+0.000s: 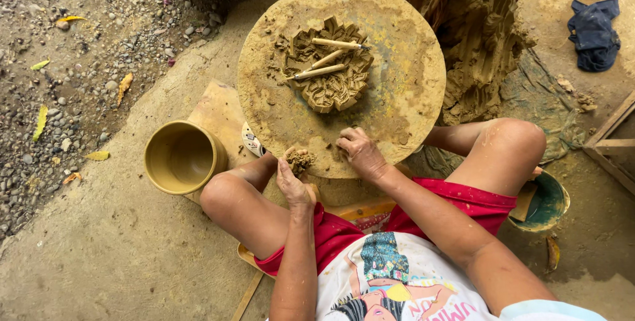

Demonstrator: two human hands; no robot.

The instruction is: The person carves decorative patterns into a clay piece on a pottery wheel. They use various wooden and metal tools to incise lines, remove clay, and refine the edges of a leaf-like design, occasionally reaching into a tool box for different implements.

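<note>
**Operator:** Report the state of the hands and the location of the work material.

**Technician:** The left hand [295,182] is cupped around a small clay lump [299,160], fingers closed on it from below, at the near rim of the round clay-smeared wheel [397,69]. The right hand [360,152] rests palm-down on the same rim just beside the lump, fingers curled; whether it pinches any clay cannot be told.

**Operator:** Handling properties of the lump?

**Technician:** Judged soft, damp and plastic: its surface looks crumbly and ragged, so it will likely deform under light pressure and smear on skin. Light in weight. Support from underneath with the whole palm rather than fingertips; a pinch would probably tear pieces off.

**Operator:** Other items within reach?

**Technician:** A carved clay piece [329,66] with petal-like ridges sits at the wheel centre, with two wooden sticks [324,63] lying across it. Treat it as fragile; the thin ridges would likely dent if gripped. A clay pot [184,157] stands left of the knee, and a large clay mass [476,30] behind the wheel.
</note>
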